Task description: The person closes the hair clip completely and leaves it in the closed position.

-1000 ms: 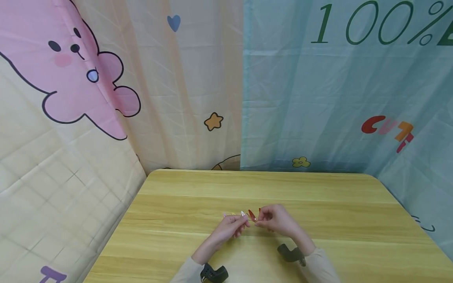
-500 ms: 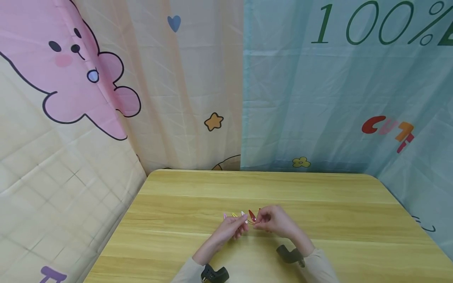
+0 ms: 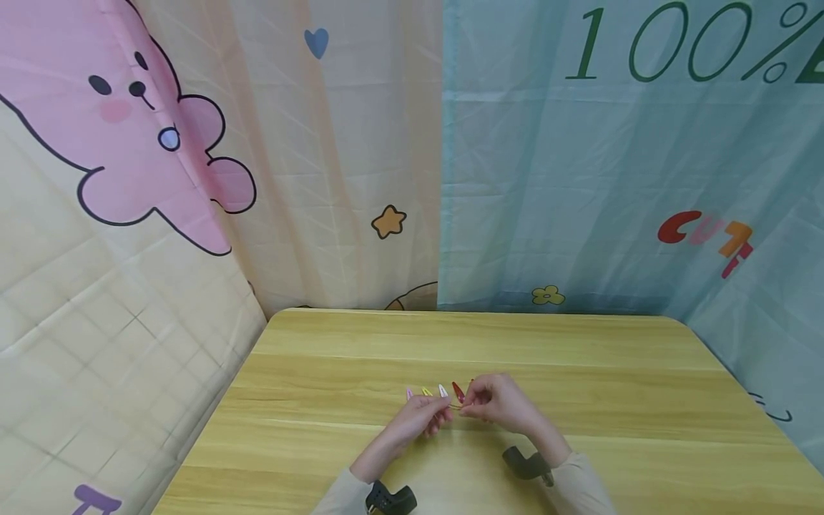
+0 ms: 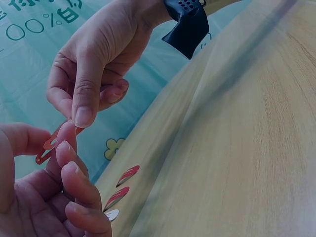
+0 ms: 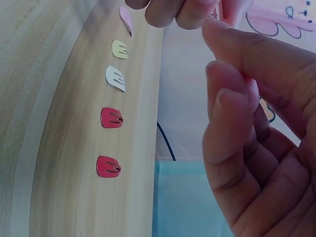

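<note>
An orange snap hair clip (image 4: 48,144) spans the two hands above the table. My left hand (image 3: 415,417) pinches one end between thumb and index finger. My right hand (image 3: 498,402) pinches the opposite end with thumb and index finger; its fingertips cover that end. In the left wrist view the clip looks parted into two layers. Beyond the hands a row of hair clips lies on the table: a pink clip (image 5: 126,20), a yellow clip (image 5: 119,49), a white clip (image 5: 115,78) and two red clips, one (image 5: 111,118) beside the other (image 5: 108,167).
The wooden table (image 3: 309,365) reaches back to printed curtains (image 3: 360,157). A dark band with a bulky mount (image 3: 391,498) sits on the left wrist, and a similar mount (image 3: 528,463) on the right. A dark cable (image 5: 167,141) shows beyond the table edge.
The right hand has shifted very slightly left and down, and the left fingertips have dipped a little, showing more of the white clip. Both hands keep their pinch on the orange hair clip.
</note>
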`<action>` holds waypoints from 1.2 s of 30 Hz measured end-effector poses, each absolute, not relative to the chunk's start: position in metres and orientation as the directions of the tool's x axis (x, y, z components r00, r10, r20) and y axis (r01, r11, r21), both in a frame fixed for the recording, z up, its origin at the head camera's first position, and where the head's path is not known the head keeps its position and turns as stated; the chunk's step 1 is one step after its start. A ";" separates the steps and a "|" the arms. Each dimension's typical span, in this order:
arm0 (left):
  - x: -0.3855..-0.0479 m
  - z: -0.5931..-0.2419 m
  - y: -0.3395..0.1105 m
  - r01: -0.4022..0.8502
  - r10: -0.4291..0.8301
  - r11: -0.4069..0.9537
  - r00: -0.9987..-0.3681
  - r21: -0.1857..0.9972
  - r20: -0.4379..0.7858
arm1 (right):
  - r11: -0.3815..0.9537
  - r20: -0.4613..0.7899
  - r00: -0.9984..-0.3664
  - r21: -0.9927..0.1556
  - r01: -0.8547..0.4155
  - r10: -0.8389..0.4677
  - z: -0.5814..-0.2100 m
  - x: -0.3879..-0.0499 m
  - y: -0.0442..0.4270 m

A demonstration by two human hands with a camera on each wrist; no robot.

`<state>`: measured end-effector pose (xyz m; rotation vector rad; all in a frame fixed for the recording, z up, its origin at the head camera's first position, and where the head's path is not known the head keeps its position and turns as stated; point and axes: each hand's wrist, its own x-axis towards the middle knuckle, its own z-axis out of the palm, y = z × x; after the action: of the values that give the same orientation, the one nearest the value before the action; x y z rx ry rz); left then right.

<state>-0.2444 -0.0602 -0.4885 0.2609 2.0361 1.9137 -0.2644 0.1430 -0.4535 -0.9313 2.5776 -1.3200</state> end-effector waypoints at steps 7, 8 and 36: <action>-0.246 -0.489 -0.061 -0.115 0.381 0.061 -0.915 0.991 -0.130 | 0.419 0.226 -0.802 -0.757 -0.501 -0.552 -0.455 -0.265 0.142; -0.246 -0.488 -0.061 -0.126 0.380 0.054 -0.915 0.991 -0.137 | 0.416 0.237 -0.801 -0.754 -0.508 -0.550 -0.455 -0.265 0.142; -0.247 -0.489 -0.062 -0.124 0.376 0.060 -0.916 0.990 -0.138 | 0.362 0.142 -0.850 -0.860 -0.360 -0.508 -0.462 -0.270 0.143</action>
<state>-0.2467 -0.0615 -0.4895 0.2516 1.9868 1.9163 -0.2700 0.1428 -0.4623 -0.7926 2.4672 -1.4993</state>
